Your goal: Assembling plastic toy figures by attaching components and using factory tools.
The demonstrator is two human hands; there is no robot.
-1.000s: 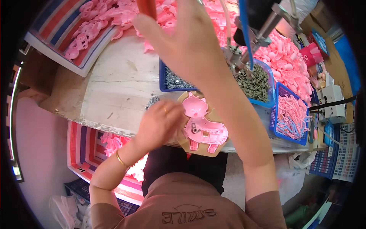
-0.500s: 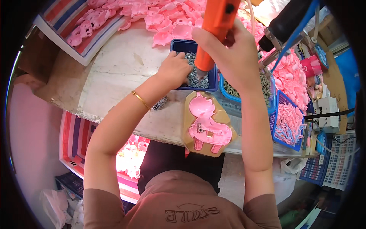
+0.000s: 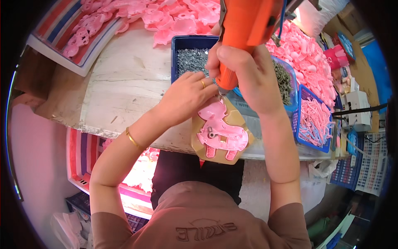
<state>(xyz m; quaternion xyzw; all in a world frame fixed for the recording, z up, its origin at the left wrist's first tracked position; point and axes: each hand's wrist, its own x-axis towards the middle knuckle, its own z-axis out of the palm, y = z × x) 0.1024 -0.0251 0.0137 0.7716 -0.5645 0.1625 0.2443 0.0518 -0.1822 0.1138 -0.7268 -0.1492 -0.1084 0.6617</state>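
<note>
My right hand [image 3: 255, 79] is wrapped round an orange electric screwdriver [image 3: 242, 29], held upright with its tip down. Close to that tip, my left hand [image 3: 188, 95] has its fingers drawn together; whatever they may pinch is hidden. Just below both hands, a pink plastic animal-shaped toy shell [image 3: 228, 137] lies in a tan angular holder [image 3: 197, 145] at the table's front edge. Beyond my left hand stands a dark blue bin [image 3: 174, 58] of small metal screws [image 3: 192, 60].
A clear blue-rimmed tub [image 3: 293, 79] of greenish-brown small parts stands right of my right hand. Beside it is a blue basket [image 3: 297, 120] of pink and blue sticks. Pink shells [image 3: 178, 18] heap up at the back. A striped box [image 3: 78, 62] sits far left.
The screwdriver and my right hand have come lower and nearer. My left hand has left the screw bin and moved to the driver's tip above the holder.
</note>
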